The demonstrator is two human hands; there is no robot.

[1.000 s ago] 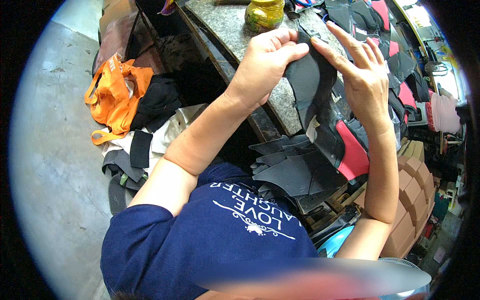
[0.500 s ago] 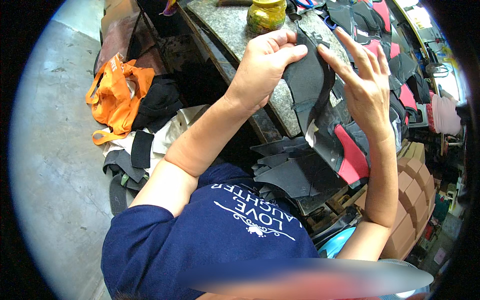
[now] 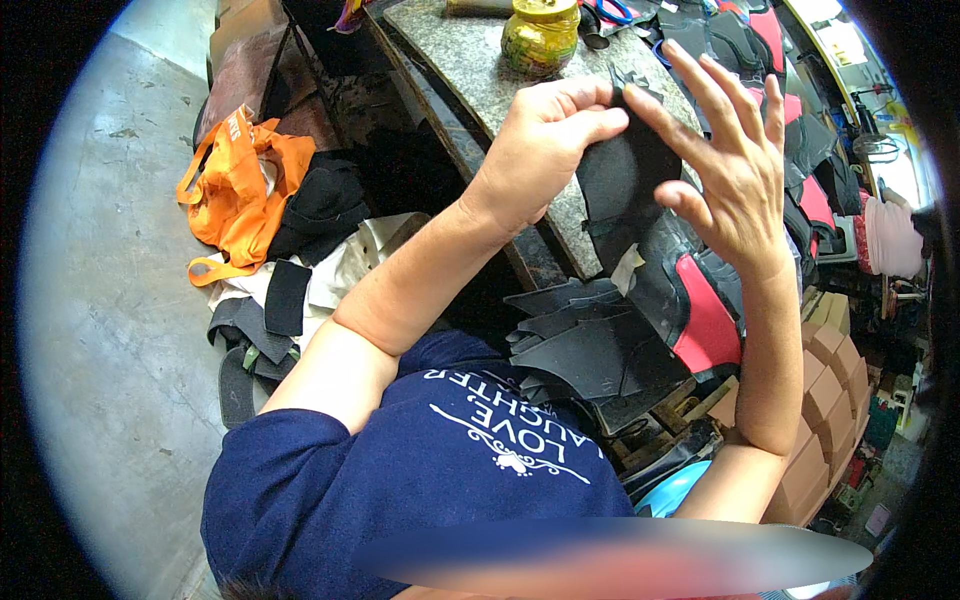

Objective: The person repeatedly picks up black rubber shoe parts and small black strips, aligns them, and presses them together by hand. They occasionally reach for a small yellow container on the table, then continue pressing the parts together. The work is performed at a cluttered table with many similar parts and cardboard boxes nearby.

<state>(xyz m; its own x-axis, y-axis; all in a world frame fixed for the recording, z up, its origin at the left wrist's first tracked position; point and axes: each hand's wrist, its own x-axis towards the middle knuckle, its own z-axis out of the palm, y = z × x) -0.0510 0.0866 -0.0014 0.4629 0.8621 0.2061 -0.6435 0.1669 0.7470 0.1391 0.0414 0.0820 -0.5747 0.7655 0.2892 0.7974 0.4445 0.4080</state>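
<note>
My left hand [image 3: 545, 145] is closed, thumb and forefinger pinching the upper edge of a black sheet piece [image 3: 625, 185]. This flexible cut piece hangs down over the near part of the stone-topped table [image 3: 450, 50]. My right hand [image 3: 735, 175] is open with its fingers spread. Its forefinger tip reaches the piece's top edge, close by the left fingertips; whether it touches cannot be made out. Below hangs or lies a black piece with a pinkish-red panel [image 3: 707, 320]; how it joins the held piece is unclear. A small pale scrap [image 3: 628, 268] shows beside it.
A yellow-green jar [image 3: 540, 40] and blue-handled scissors [image 3: 612, 14] are on the table. Black and red pieces [image 3: 790, 110] cover its right side. Cut black sheets [image 3: 590, 345] are stacked near my body. An orange bag [image 3: 240, 200] lies left; brown blocks [image 3: 825, 390] stand right.
The black piece has turned from a curved, edge-on pose to a flatter one. My right thumb has swung out into view, and its forefinger has come nearer my left fingertips.
</note>
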